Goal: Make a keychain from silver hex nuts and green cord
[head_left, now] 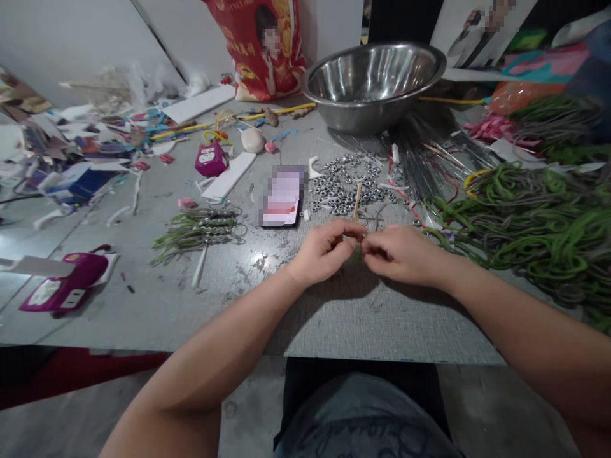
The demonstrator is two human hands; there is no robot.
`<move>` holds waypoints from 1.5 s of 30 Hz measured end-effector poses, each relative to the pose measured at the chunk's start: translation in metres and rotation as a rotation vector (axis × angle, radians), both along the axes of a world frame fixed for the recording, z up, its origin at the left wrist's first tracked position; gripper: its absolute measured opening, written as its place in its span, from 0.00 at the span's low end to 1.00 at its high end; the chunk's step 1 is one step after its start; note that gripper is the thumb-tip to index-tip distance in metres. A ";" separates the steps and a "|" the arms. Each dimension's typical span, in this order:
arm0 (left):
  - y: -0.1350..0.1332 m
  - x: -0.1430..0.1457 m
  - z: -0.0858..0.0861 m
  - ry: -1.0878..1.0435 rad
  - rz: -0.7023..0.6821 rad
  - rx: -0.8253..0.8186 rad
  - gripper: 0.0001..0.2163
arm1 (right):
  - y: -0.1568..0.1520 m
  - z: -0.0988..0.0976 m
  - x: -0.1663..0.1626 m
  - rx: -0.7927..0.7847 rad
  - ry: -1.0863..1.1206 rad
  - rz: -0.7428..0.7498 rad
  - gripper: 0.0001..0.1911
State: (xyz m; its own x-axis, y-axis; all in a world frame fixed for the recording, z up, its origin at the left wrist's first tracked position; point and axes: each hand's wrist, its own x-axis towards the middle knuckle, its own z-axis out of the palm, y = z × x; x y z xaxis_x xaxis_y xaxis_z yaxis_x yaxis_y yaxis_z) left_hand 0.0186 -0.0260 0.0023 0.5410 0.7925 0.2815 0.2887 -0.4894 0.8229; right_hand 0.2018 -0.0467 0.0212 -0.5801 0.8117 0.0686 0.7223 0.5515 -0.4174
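My left hand [324,251] and my right hand [398,254] meet over the grey table [334,312], fingers pinched together around a small piece between them that I cannot make out. Just beyond the fingertips lies a scatter of small metal nuts [344,187] with a short wooden stick [357,198] standing among them. A heap of green and grey cords [539,229] lies right of my right hand. A finished bundle of cords with metal pieces [200,230] rests to the left.
A phone [282,196] lies beside the nuts. A steel bowl [375,83] stands at the back, thin metal wires [429,159] in front of it. A red bag [265,44], two magenta devices [210,159] [67,283] and paper scraps [86,146] crowd the left.
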 end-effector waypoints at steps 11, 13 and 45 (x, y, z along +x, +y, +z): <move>0.005 0.005 -0.011 -0.047 -0.096 -0.177 0.15 | 0.009 -0.008 0.003 -0.115 0.335 -0.179 0.08; 0.006 0.005 -0.011 -0.061 -0.082 -0.187 0.12 | 0.011 -0.009 0.004 -0.131 0.354 -0.197 0.10; 0.016 0.010 -0.015 0.099 0.214 0.071 0.04 | 0.011 -0.012 -0.001 -0.007 -0.121 -0.187 0.06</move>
State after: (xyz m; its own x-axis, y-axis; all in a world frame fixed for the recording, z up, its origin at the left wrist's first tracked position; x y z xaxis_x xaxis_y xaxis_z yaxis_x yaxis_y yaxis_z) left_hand 0.0289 -0.0099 -0.0125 0.3902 0.8722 0.2951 0.4694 -0.4642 0.7511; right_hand 0.2007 -0.0356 0.0095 -0.4230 0.9061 0.0019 0.8567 0.4006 -0.3249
